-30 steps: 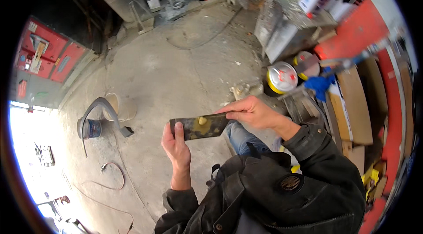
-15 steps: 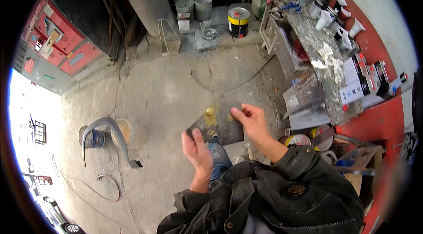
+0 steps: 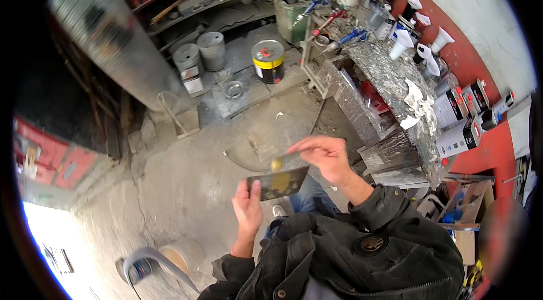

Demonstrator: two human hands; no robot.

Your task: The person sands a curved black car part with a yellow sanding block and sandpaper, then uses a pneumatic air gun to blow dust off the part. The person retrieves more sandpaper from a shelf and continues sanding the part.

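My left hand (image 3: 247,208) grips the near left corner of a dark flat plate (image 3: 295,179), with the thumb on top. Smears of yellowish paste (image 3: 279,182) lie on the plate, which is held tilted over the floor. Just above its far edge, my right hand (image 3: 327,157) pinches a thin, dark, flat blade (image 3: 289,159) that looks like a putty spreader. A yellowish lump of paste (image 3: 276,164) sits at the blade's left end. Motion blurs the right fingertips and part of the blade.
A paint-spattered workbench (image 3: 390,62) with spray guns, cups and cans runs along the right. Beyond lie metal pails (image 3: 212,51), a black and yellow drum (image 3: 268,62) and a wire-handled dustpan (image 3: 184,122). A grey curved part (image 3: 153,255) rests over buckets at lower left.
My right hand has left the plate's right edge and now holds the blade with paste above it. The plate has turned and tilted. The view has swung toward the bench and shelves.
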